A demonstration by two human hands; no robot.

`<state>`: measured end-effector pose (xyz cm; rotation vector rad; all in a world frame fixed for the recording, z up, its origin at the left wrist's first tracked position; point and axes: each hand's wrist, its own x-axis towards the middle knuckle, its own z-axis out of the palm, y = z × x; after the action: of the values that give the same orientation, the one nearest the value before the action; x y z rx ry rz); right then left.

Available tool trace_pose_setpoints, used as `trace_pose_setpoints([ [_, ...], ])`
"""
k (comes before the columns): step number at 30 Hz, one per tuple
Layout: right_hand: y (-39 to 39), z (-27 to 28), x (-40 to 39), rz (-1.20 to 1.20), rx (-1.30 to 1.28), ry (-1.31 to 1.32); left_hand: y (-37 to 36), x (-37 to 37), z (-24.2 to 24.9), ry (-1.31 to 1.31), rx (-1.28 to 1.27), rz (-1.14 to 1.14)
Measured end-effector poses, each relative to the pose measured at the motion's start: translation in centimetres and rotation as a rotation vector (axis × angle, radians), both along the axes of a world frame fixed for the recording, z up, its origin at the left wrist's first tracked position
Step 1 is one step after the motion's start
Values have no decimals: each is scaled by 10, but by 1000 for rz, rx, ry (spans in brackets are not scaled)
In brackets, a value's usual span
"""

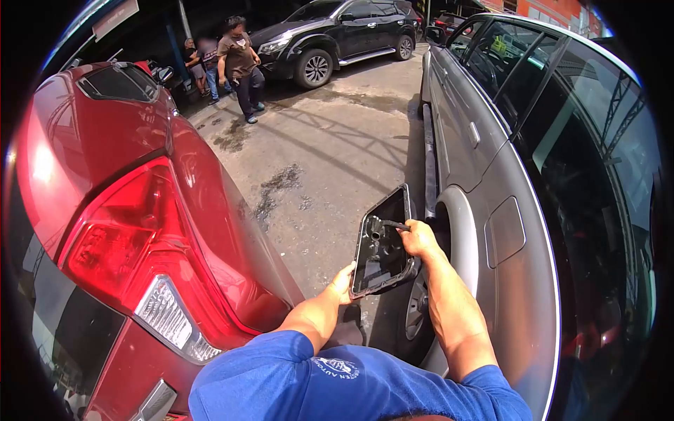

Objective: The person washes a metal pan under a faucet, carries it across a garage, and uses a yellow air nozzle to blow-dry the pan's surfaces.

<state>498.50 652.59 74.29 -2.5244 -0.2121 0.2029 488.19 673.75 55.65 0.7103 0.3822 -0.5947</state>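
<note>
The left hand (342, 283) is curled over the near left edge of a black rectangular pan (386, 261), closed on its rim. The right hand (419, 238), at the pan's right side, is closed around a dark rod-like piece (395, 225) that reaches in over the pan; whether this piece is loose or part of the pan, I cannot tell. Near its inner end shows a small round opening (376, 236). The pan is held up in the air, tilted, its dark, shiny inside in view, between a red car (232, 231) on the left and a gray SUV (484, 210) on the right. A rear wheel (416, 309) of the gray SUV shows just beyond the right forearm, under the fender. On the red car, the tail light (126, 238) is nearest. Past the pan lies concrete pavement (337, 154) with dark wet-looking stains (277, 186). Farther off, a person in a brown shirt (239, 56) stands near the front of a black SUV (351, 35), and two more people (203, 63) are behind, to the left
</note>
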Motion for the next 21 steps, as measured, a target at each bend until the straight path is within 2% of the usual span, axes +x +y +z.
trace_pose_setpoints([
  [3, 25, -25, 68, 50, -31, -54, 23, 79, -59, 145, 54, -33],
  [7, 60, -58, 173, 78, -55, -58, 39, 174, -83, 190, 360, 90],
  [9, 75, -72, 232, 36, -73, -55, 45, 227, -106, 171, 316, 160],
  [11, 81, -82, 288, 83, -96, -35, 55, 272, -111, 232, 296, 189],
  [13, 94, -77, 338, 50, -112, 14, 70, 315, -94, 242, 317, 192],
  [16, 112, -64, 397, -60, -20, 55, 90, 377, -90, 241, 411, 203],
  [21, 146, -49, 501, -111, 83, 73, 134, 478, -53, 252, 512, 226],
])
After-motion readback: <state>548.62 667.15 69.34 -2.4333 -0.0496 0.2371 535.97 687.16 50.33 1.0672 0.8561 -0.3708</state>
